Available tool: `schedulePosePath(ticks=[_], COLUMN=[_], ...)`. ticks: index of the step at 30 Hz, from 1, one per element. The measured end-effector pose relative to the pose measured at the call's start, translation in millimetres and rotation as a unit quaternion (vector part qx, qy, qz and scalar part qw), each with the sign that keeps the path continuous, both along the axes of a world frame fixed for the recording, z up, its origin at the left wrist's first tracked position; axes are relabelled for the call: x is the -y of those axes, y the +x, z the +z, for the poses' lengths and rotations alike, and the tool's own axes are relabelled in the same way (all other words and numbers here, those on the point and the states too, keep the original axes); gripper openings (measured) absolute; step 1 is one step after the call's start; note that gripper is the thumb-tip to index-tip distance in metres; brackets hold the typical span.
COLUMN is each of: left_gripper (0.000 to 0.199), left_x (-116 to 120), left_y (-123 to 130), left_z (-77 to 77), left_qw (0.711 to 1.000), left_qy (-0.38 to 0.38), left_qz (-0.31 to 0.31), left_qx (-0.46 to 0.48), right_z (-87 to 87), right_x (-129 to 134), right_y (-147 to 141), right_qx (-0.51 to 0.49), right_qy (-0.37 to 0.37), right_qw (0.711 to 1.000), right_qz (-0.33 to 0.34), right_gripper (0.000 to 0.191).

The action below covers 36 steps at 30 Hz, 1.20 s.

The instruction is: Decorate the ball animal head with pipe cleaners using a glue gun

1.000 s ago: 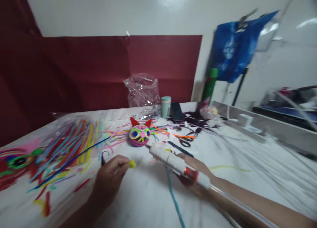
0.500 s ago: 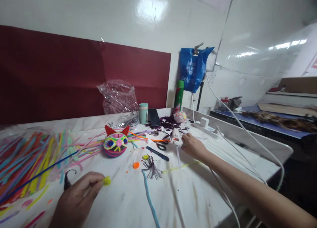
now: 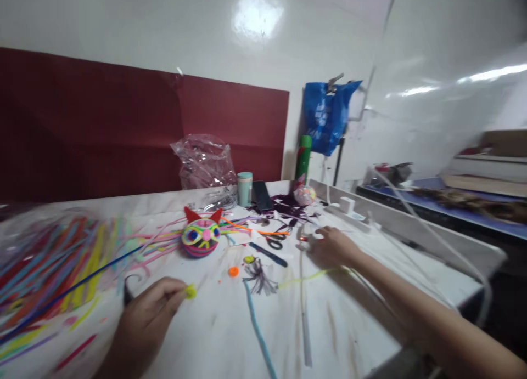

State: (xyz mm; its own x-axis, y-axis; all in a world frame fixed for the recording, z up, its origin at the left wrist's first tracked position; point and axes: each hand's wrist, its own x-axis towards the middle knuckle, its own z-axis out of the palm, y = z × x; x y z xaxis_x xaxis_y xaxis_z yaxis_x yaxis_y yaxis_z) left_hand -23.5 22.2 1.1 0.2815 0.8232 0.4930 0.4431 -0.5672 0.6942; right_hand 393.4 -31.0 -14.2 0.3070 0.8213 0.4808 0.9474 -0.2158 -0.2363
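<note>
My left hand (image 3: pixel 150 316) is closed, thumb and forefinger pinching a small fuzzy yellow piece, apparently pipe cleaner (image 3: pixel 190 292). To the right, my right hand (image 3: pixel 333 247) is closed at the handle side of a white hot glue gun (image 3: pixel 303 235). A small orange light glows on the gun, and a long glue stick (image 3: pixel 307 335) extends from it toward me; motion blurs the fingers. Between the hands sits a round pipe-cleaner cat head (image 3: pixel 201 239) with red ears and blue eyes. Nearby lie an orange disc (image 3: pixel 233 271), a yellow coil (image 3: pixel 249 259) and a dark tassel (image 3: pixel 260 277).
Many coloured pipe cleaners (image 3: pixel 78 264) spread over the left side. Scissors (image 3: pixel 275 242), a dark blue pen-like tool (image 3: pixel 268 255), a phone (image 3: pixel 262 196) and a mint cup (image 3: pixel 244 189) are farther back. White cables (image 3: pixel 436 220) run along the right by a power strip (image 3: pixel 354 216).
The whole view has shifted, so things appear slightly farther right. My left hand still pinches the yellow piece. My right hand stays by the glue gun, which looks slightly lower.
</note>
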Motion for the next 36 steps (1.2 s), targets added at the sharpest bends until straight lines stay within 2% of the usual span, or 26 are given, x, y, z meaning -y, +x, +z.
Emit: schedulePosePath(ticks=[2, 3, 5, 8, 9, 11, 13, 17, 22, 27, 36], left_gripper=[0.019, 0.019, 0.016, 0.014, 0.013, 0.013, 0.013, 0.013, 0.012, 0.011, 0.013], left_x=[3.7, 4.7, 5.6, 7.4, 8.3, 9.9, 10.8, 11.1, 10.4, 10.0, 16.1], left_y=[4.1, 5.7, 7.5, 6.1, 4.9, 2.3, 0.0, -1.8, -0.4, 0.2, 3.3], left_z=[-1.0, -2.6, -6.6, -10.5, -10.9, -10.6, -9.7, -8.2, -9.0, -11.3, -8.6], left_qw=[0.999, 0.997, 0.991, 0.984, 0.983, 0.981, 0.978, 0.974, 0.975, 0.979, 0.988], left_qy=[-0.037, -0.060, -0.099, -0.117, -0.116, -0.110, -0.106, -0.096, -0.092, -0.072, -0.054], left_qz=[-0.013, -0.011, -0.025, -0.046, -0.054, -0.073, -0.091, -0.114, -0.120, -0.119, -0.079], left_qx=[0.028, 0.049, 0.087, 0.123, 0.130, 0.141, 0.152, 0.169, 0.160, 0.150, 0.125], right_z=[6.8, 9.9, 16.1, 24.2, 26.1, 28.0, 28.0, 25.5, 22.0, 20.1, 10.1], right_x=[0.5, -0.1, -0.9, 0.7, 0.8, -1.1, -5.0, -9.9, -5.7, -4.9, -3.4], right_y=[-23.6, -40.4, -83.3, -157.3, -179.8, -215.7, -237.9, -251.2, -249.3, -249.2, -252.0], right_qx=[-0.015, -0.042, -0.079, -0.196, -0.226, -0.287, -0.339, -0.376, -0.359, -0.364, -0.406], right_qy=[0.019, 0.050, 0.061, 0.040, 0.029, 0.029, 0.028, 0.035, 0.063, 0.056, 0.037], right_qw=[0.999, 0.992, 0.976, 0.904, 0.884, 0.859, 0.839, 0.818, 0.819, 0.819, 0.802], right_qz=[0.048, 0.104, 0.195, 0.378, 0.407, 0.422, 0.424, 0.433, 0.443, 0.440, 0.438], right_gripper=[0.011, 0.010, 0.013, 0.013, 0.014, 0.012, 0.012, 0.011, 0.011, 0.011, 0.008])
